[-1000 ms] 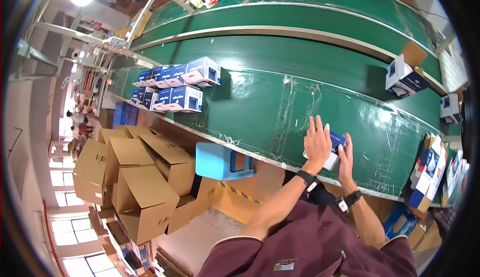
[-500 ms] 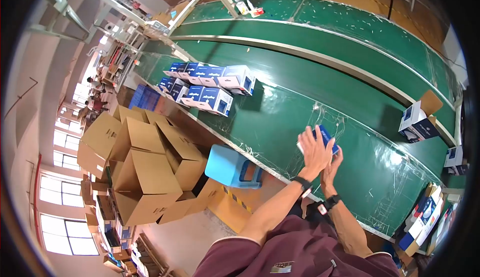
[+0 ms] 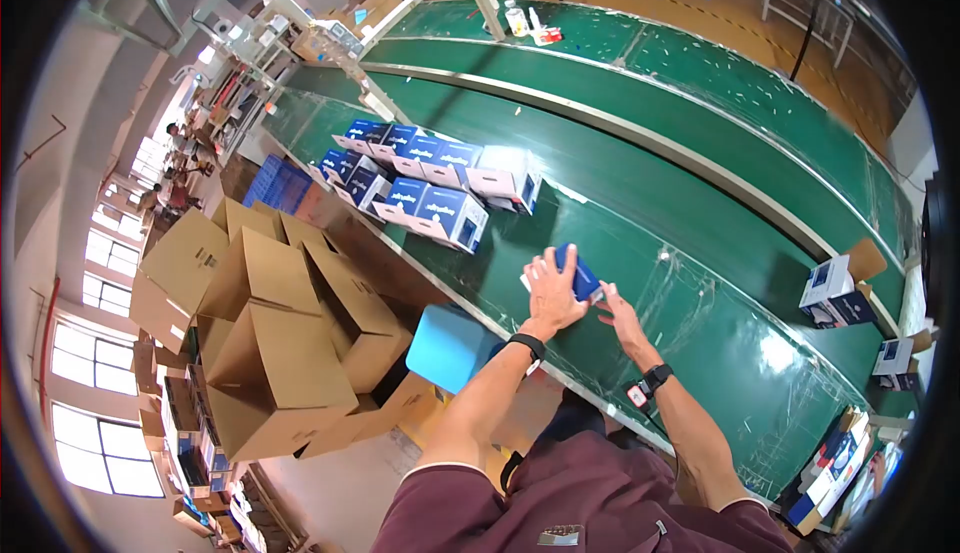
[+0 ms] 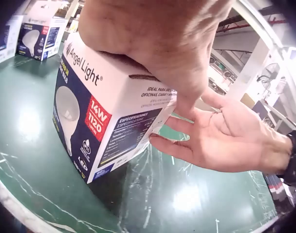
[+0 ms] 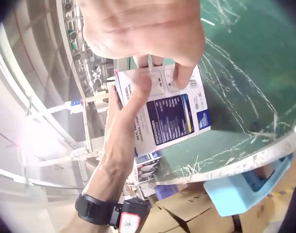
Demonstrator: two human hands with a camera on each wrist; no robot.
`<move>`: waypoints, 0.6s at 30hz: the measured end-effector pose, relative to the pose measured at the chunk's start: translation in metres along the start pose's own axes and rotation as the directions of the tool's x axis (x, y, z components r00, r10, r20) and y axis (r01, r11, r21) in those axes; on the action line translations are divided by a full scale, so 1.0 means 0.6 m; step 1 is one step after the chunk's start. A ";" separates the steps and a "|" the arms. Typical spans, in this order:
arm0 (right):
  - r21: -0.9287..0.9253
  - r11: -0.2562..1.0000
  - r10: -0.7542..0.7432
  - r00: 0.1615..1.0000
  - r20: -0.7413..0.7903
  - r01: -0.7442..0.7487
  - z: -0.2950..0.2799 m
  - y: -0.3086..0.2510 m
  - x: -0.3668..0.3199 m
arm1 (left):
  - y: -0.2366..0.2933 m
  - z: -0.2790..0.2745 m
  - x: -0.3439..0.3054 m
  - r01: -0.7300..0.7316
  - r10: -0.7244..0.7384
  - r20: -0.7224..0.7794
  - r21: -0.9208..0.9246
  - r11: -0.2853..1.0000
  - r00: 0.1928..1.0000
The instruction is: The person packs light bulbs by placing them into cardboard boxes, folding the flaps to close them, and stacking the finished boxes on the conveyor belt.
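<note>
In the head view a blue and white box point(image 3: 580, 275) is tilted over the green table, and my left hand point(image 3: 553, 298) grips it from its left side. My right hand point(image 3: 624, 323) is at the box's right end with fingers extended. The left wrist view shows printed bulb pictures on the box point(image 4: 82, 104) under my left hand point(image 4: 148, 36), and my right hand's point(image 4: 226, 141) fingertips beside its edge. In the right wrist view my left thumb lies on the box's white face point(image 5: 143, 133), with my right hand point(image 5: 143, 31) above.
Several similar boxes point(image 3: 437, 215) stand in two rows at the left of the table point(image 3: 690, 338). Open boxes point(image 3: 838, 293) are at the right. Brown cartons point(image 3: 290, 338) and a blue stool point(image 3: 448, 348) are beside the table's near edge.
Both hands and the box have moved left along the table, closer to the rows of boxes. The right hand now sits at the box's right end, and the camera's view has turned.
</note>
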State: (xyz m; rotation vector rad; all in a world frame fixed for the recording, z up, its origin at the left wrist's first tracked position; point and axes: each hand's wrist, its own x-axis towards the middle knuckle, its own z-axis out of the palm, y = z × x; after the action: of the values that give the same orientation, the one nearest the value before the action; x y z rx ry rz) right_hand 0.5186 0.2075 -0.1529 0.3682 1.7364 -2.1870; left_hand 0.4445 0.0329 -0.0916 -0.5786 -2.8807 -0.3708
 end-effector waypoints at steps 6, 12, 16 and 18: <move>-0.165 0.980 -0.110 0.994 0.004 0.109 0.061 -0.094 0.026 | -0.213 0.006 0.096 0.284 -0.288 -0.013 0.209 0.936 0.958; -0.641 0.754 -0.278 0.954 -0.114 0.143 -0.078 -0.108 -0.018 | -0.290 0.014 0.104 0.058 -0.049 -0.056 0.178 0.982 0.997; -0.706 0.708 -0.441 0.787 -0.432 0.009 -0.216 -0.217 -0.092 | -0.343 0.077 0.138 0.160 -0.154 -0.044 0.159 0.974 0.987; -0.736 0.673 -0.585 0.558 -0.588 -0.070 -0.286 -0.272 -0.124 | -0.309 0.045 0.159 0.251 -0.271 0.053 0.242 0.937 0.961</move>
State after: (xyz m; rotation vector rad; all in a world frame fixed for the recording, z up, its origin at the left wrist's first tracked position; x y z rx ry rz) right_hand 0.5210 0.4151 -0.0170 1.0386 3.1601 -1.3065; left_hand 0.2803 -0.0912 -0.1345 -0.1748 -3.0299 -0.0385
